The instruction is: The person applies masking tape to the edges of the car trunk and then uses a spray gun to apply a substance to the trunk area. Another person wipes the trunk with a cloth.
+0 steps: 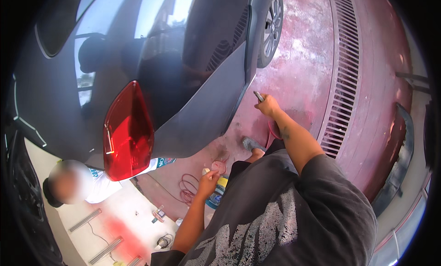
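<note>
My right hand [267,105] is closed round a slim tool with a dark metal tip [258,96], held just off the edge of the car's bumper [206,100]. A red hose loops below that wrist; whether it joins the tool is hidden. My left hand [208,182] is curled shut in front of my body, with a small pale bit showing at its fingers that I cannot make out. The dark grey car [170,59] fills the upper left, and its red tail light [131,137] faces me.
A person in a white shirt [105,185] is beyond the tail light. Coiled red hose [186,188] lies on the floor near my left hand. A floor grate [344,78] runs along the right, with a dark curved panel [398,160] beyond it. The car's wheel [272,29] is at the top.
</note>
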A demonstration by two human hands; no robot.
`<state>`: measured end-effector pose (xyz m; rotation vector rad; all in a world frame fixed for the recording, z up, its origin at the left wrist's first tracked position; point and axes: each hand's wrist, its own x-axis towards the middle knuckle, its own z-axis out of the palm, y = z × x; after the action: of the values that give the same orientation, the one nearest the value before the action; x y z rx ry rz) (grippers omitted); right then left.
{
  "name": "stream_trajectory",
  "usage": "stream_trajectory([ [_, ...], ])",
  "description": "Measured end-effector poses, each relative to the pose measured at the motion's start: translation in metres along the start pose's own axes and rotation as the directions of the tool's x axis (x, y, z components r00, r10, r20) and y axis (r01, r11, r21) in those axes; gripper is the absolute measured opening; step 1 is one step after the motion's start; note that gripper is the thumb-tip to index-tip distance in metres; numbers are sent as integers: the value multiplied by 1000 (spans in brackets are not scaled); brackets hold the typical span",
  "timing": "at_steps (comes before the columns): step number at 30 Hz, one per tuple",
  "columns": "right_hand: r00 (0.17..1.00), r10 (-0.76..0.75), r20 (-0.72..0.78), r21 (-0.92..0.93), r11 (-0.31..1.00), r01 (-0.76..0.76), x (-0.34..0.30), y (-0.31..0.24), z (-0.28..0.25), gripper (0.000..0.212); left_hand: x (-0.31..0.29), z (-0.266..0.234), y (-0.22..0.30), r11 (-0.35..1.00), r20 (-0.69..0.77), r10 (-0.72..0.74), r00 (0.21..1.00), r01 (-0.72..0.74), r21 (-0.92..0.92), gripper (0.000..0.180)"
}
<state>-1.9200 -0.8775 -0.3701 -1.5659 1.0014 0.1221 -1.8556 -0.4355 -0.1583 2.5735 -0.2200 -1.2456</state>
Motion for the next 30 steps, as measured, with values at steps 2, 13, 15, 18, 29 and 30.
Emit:
stream_trajectory([
  [2,998,42,55,33,998,-44,19,7,15,26,-18,16,-4,998,57,-14,998,10,67,36],
  [13,966,-11,258,-92,995,35,23,12,94,34,-66,39,-54,1000,52,-2,999,1,22,35],
  [15,957,-55,286,-89,993,83,-2,25,126,34,-62,33,-48,1000,48,-6,999,4,26,35],
  [18,958,-15,288,-79,996,40,-53,27,179,41,-60,29,-64,996,37,84,996,-86,35,35],
  [29,989,-79,126,68,995,71,-208,16,301,82,-23,-40,-203,986,301,157,941,-129,-110,36],
  [30,980,-194,-39,93,976,197,-210,27,315,74,-25,-43,-184,979,261,157,953,-115,-169,35],
])
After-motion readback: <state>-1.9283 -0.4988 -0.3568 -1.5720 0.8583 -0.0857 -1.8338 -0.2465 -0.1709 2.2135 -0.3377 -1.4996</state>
